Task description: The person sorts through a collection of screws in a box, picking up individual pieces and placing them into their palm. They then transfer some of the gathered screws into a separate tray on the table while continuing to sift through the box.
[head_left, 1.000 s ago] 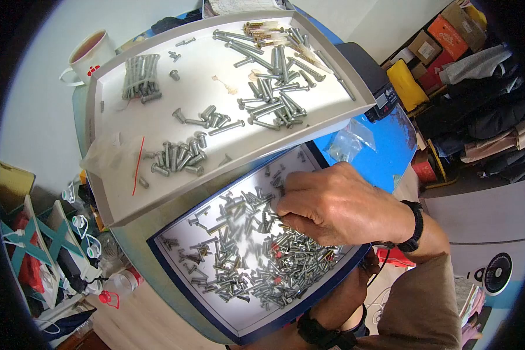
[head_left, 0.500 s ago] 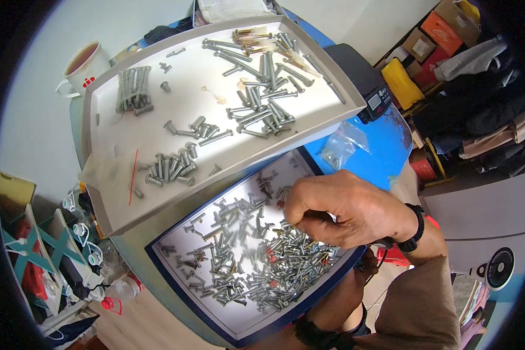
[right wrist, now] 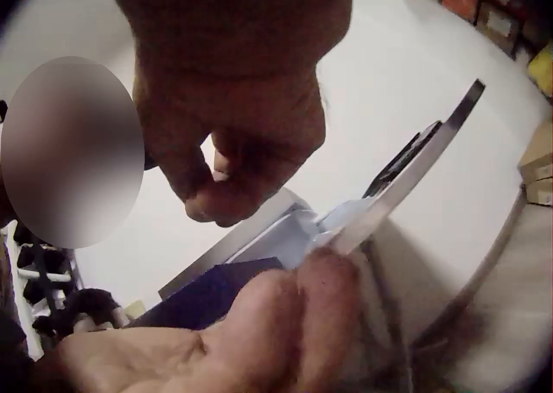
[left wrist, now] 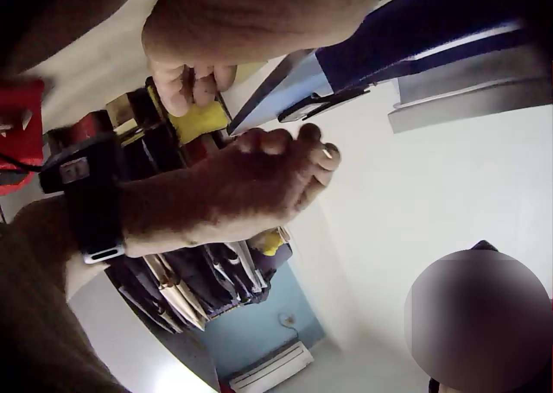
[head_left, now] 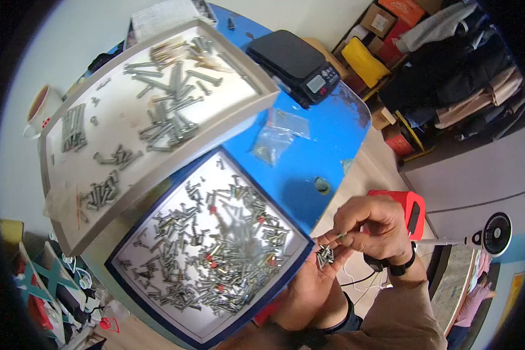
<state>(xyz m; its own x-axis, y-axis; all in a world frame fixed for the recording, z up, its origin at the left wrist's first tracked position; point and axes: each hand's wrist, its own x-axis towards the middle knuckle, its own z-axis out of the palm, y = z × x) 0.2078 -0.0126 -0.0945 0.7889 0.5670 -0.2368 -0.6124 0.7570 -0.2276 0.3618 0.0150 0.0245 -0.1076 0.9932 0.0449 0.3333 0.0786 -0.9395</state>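
Note:
My left hand is palm up at the near right corner of a blue-rimmed box, with a small heap of silver screws lying on the palm. Just above them, my right hand pinches a small screw between thumb and forefinger. Only its light tip shows in the left wrist view. Inside the box, many loose screws are spread about, with a few red pieces among them.
A shallow white tray of larger bolts and screws overlaps the box's far side. Beyond stand a black digital scale and clear plastic bags on the blue table. A white mug stands at far left.
The right hand has left the box and come back to the left palm, where it now pinches a screw. The head view has swung right, bringing the left hand's screws into sight.

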